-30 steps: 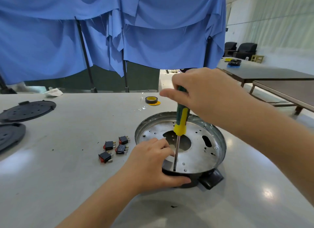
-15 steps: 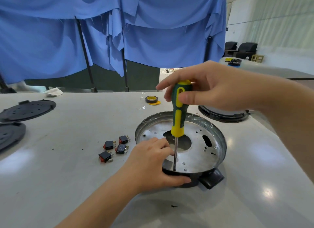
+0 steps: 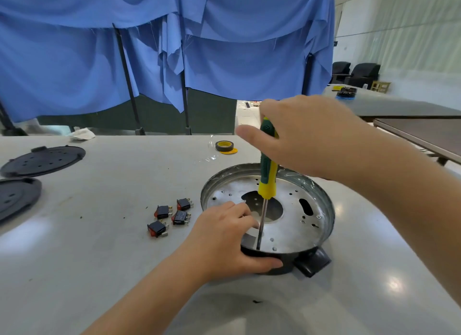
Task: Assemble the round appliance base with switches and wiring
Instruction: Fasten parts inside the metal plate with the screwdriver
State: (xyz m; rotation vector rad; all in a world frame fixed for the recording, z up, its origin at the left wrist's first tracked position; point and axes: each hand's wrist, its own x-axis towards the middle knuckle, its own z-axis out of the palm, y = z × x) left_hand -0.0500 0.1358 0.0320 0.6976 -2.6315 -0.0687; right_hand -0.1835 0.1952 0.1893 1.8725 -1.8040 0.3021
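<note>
Partly hidden screwdriver (image 3: 267,182) tip, right hand (image 3: 306,135) blurred

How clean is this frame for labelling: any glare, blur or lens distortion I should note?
Head view: bright ceiling-light glare spots on the table, near right and left; the right hand on the screwdriver is slightly motion-blurred; wide-angle bending curves the table edge and blue cloth; left hand and round base stay sharp.
</note>
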